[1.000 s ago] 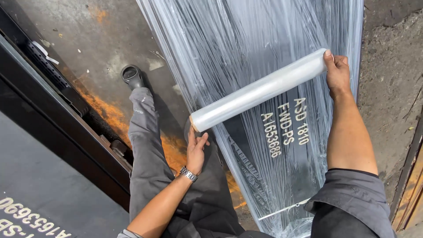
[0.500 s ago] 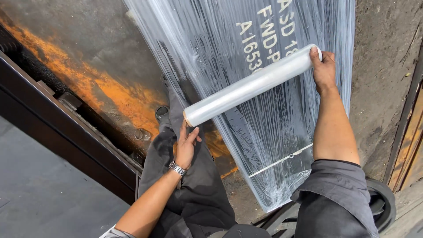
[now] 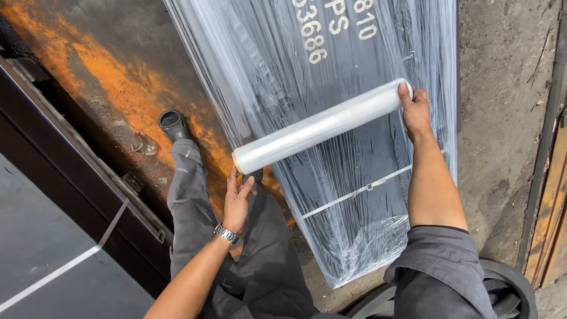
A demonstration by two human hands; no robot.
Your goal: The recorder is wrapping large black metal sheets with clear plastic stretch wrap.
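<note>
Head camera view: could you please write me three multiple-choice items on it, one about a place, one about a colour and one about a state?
1. Where is the right hand?
A. at the far end of the long white roll of clear stretch film
B. on the dark shoe
C. on the wristwatch

2. What colour is the stain on the dark metal floor?
A. green
B. orange
C. blue

3. What state is the tall dark flat panel in?
A. bare
B. covered in cardboard
C. covered in clear film

Answers:
1 A, the fingers close round the roll's far end, while the left hand supports the near end.
2 B, rust-like orange streaks run across the floor.
3 C, shiny film layers lie over the panel.
</note>
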